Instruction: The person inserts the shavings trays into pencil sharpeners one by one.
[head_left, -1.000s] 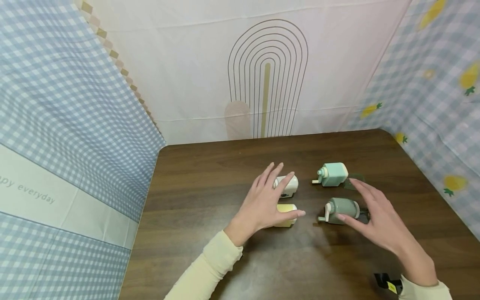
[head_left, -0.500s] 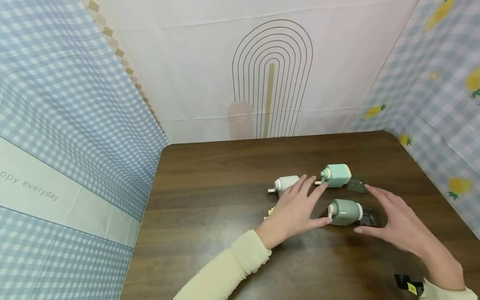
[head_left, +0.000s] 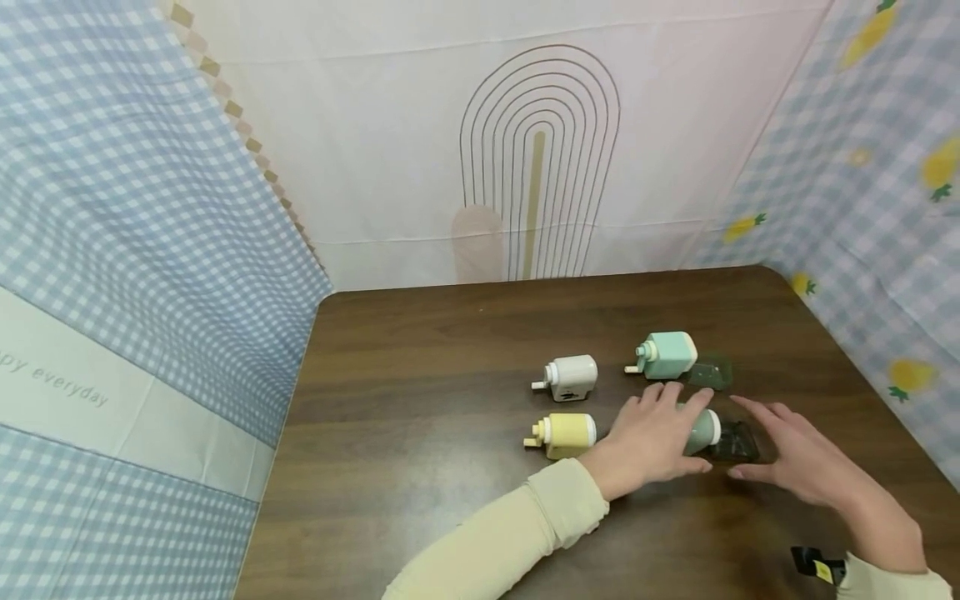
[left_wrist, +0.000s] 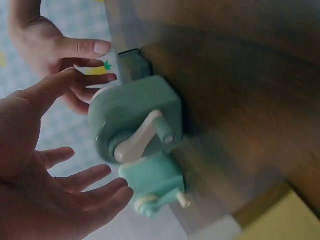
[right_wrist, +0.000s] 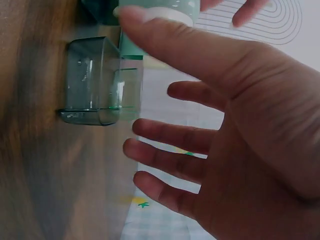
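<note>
A grey-green crank pencil sharpener (head_left: 702,431) lies under my left hand (head_left: 652,437) in the head view, which hides its crank end. The left wrist view shows its pale crank (left_wrist: 137,142) and body, with the left hand's spread fingers beside it. A dark see-through shavings drawer (head_left: 735,442) sticks out at its right end. My right hand (head_left: 798,454) is held by that drawer, thumb and fingers apart, with nothing in its grasp. Just behind stands a mint pencil sharpener (head_left: 670,356), a clear green drawer (head_left: 712,373) out at its right side.
To the left of the hands, a white sharpener (head_left: 576,377) stands behind a yellow sharpener (head_left: 570,435) on the brown table (head_left: 405,467). A black object with a yellow label (head_left: 817,567) is at the right wrist. Patterned cloth (head_left: 390,150) hangs around the table.
My left hand has moved right, from over the white and yellow sharpeners to over the grey-green one. My right hand has shifted right, away from that sharpener's body to its drawer.
</note>
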